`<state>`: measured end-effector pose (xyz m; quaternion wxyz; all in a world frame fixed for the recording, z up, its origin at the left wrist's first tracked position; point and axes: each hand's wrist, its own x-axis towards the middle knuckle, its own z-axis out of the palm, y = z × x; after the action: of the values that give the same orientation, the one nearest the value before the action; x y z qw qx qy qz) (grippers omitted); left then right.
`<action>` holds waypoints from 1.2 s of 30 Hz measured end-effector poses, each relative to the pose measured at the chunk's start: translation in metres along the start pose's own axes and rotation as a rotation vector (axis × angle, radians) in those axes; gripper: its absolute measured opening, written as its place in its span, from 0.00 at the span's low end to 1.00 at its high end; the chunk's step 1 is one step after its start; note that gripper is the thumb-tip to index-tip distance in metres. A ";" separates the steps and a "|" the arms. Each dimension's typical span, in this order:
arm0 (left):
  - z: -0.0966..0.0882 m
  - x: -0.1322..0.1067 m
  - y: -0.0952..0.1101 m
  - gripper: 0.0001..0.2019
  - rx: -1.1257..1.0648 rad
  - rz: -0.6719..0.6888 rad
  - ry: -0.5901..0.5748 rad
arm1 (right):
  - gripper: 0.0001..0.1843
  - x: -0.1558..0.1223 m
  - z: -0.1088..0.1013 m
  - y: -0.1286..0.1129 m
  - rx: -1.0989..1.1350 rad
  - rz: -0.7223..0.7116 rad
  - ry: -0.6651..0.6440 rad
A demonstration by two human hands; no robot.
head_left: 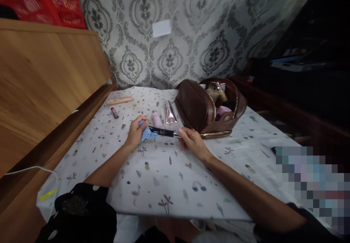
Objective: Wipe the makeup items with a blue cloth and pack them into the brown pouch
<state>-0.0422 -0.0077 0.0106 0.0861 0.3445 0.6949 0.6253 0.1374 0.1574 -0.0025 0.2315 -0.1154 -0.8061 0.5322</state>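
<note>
A slim black cosmetic tube [162,131] with small pale print and a silver end is held level above the table by both hands. My left hand [136,130] is closed on a crumpled blue cloth [148,133], which wraps the tube's left end. With thumb and fingers, my right hand [193,141] pinches the silver end on the right; the very tip is hidden. Just behind the tube lie a pink bottle [156,119] and a shiny pink squeeze tube [170,113]. To the right stands an unzipped brown cosmetic bag [195,108] filled with several items.
Farther left on the printed tablecloth [153,181] lie a peach-coloured tube [119,100] and a small dark red lipstick-like tube [114,113]. A wooden cabinet [51,61] borders the left, with a red basket [43,2] on top. The patterned wall [169,59] stands behind.
</note>
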 end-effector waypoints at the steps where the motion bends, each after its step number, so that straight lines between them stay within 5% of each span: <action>1: 0.000 0.000 0.000 0.12 0.018 0.000 0.000 | 0.31 0.000 0.001 0.001 0.057 0.013 -0.004; 11: -0.007 0.000 0.012 0.09 0.279 0.075 -0.008 | 0.22 -0.005 0.005 -0.006 0.277 0.008 0.076; 16: 0.000 -0.011 0.040 0.13 0.616 0.336 0.067 | 0.17 -0.010 0.006 -0.010 0.168 -0.060 0.095; 22: 0.045 -0.035 0.049 0.13 0.613 0.616 -0.259 | 0.13 -0.016 0.008 -0.019 0.174 -0.162 -0.032; 31: 0.015 -0.020 0.046 0.19 0.574 0.219 -0.295 | 0.16 -0.016 0.001 -0.029 0.256 -0.159 0.048; 36: 0.016 -0.020 0.044 0.22 0.379 0.101 -0.139 | 0.16 -0.014 -0.001 -0.029 0.325 -0.119 0.051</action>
<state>-0.0025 -0.0076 0.0423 0.0359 0.4312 0.7744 0.4617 0.1517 0.1404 0.0211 0.2987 -0.0418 -0.7086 0.6379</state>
